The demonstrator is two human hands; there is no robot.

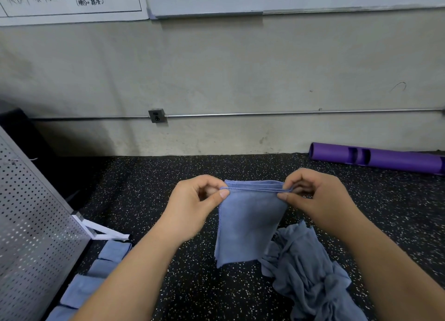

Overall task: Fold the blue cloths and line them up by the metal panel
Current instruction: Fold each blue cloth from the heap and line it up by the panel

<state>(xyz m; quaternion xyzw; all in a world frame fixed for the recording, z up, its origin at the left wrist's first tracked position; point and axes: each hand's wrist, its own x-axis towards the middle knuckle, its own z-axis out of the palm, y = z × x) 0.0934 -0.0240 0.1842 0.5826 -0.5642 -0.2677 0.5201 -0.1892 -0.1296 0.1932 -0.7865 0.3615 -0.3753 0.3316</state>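
L hand: the left hand (192, 205) is pinching the top left corner of the held cloth (248, 224) betw. thumb & forefinger, centre frame.
R hand: the right hand (320, 197) is pinching the opposite top corner the same way.
Held cloth: hanging doubled over in mid-air, layered top edge stretching level betw. both hands.
Loose pile (310, 272): blue cloths lying crumpled on the speckled floor (168, 176), lower right, just beside the hanging one.
Folded row (96, 270): blue cloths lying in a line lower left, along the foot of the perforated metal panel (31, 224); a forearm is hiding part.
Bkgd: purple tube (385, 159) lying by the wall, right edge.
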